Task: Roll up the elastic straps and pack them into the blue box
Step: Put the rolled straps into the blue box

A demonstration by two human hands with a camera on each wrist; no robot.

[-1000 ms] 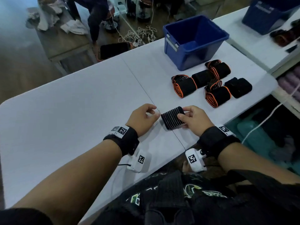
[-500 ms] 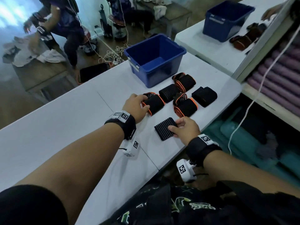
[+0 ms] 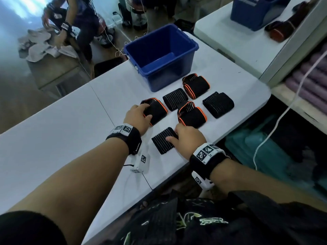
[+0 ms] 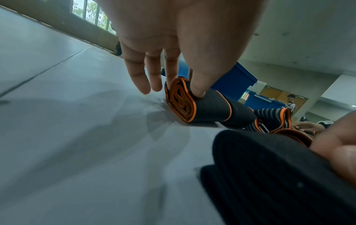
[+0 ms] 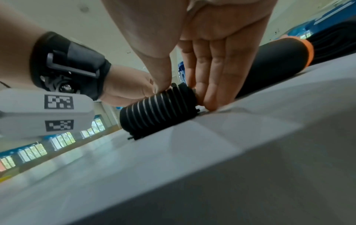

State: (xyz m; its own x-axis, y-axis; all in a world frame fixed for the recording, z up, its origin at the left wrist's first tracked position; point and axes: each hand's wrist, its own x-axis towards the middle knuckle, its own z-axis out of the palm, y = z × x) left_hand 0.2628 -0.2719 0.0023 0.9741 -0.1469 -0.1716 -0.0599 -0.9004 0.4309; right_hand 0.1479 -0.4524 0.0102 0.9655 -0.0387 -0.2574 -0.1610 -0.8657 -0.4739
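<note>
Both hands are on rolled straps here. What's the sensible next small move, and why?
Probably lift both rolls toward the blue box: the left hand pinches an orange-edged roll, the right hand grips a ribbed black roll, and the box looks empty.

Large hall workspace: white folding tables (image 3: 53,138), tall windows (image 4: 92,16), concrete pillar (image 4: 316,97).

box (image 3: 160,55) behind rolled straps (image 3: 196,85), all on table (image 3: 62,138)
</note>
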